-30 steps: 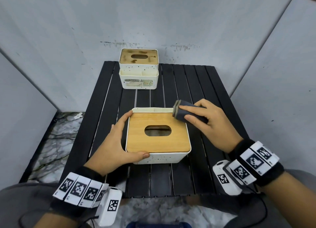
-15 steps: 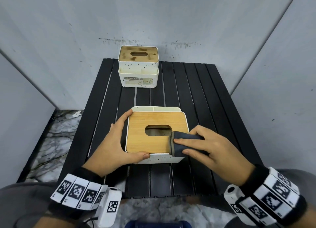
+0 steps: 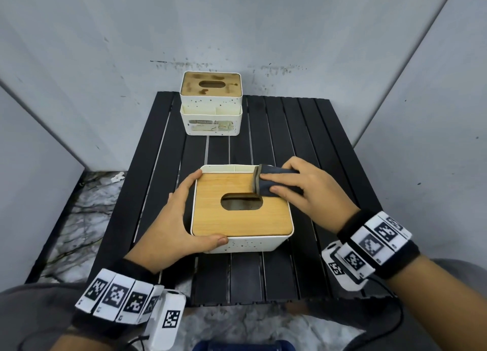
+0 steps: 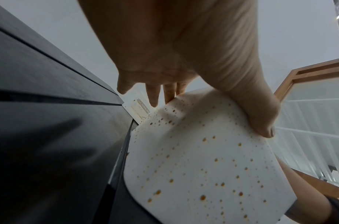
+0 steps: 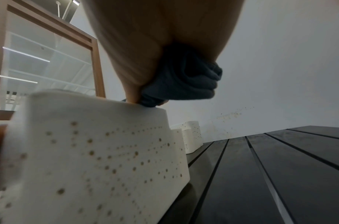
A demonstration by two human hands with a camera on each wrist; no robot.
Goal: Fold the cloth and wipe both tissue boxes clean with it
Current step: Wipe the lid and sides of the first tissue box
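Observation:
The near tissue box [image 3: 250, 245] is white and speckled, with a wooden lid [image 3: 237, 221] and an oval slot. My left hand [image 3: 181, 213] grips its left side, thumb on the front wall, fingers along the far left edge. My right hand [image 3: 295, 187] holds a folded dark cloth [image 3: 266, 182] and presses it on the lid's far right corner. In the right wrist view the cloth [image 5: 187, 81] is bunched under the palm above the box [image 5: 97, 151]. The second tissue box [image 3: 210, 105] stands at the table's far edge, its lid smeared brown.
Both boxes sit on a black slatted table [image 3: 303, 140] enclosed by grey wall panels at the back and both sides. Marble floor shows to the left and in front. Bare slats lie between the boxes and to the right.
My right hand drew the cloth down the lid's right side to the near edge, then pushed it back to the far right corner. The left hand and box stayed put.

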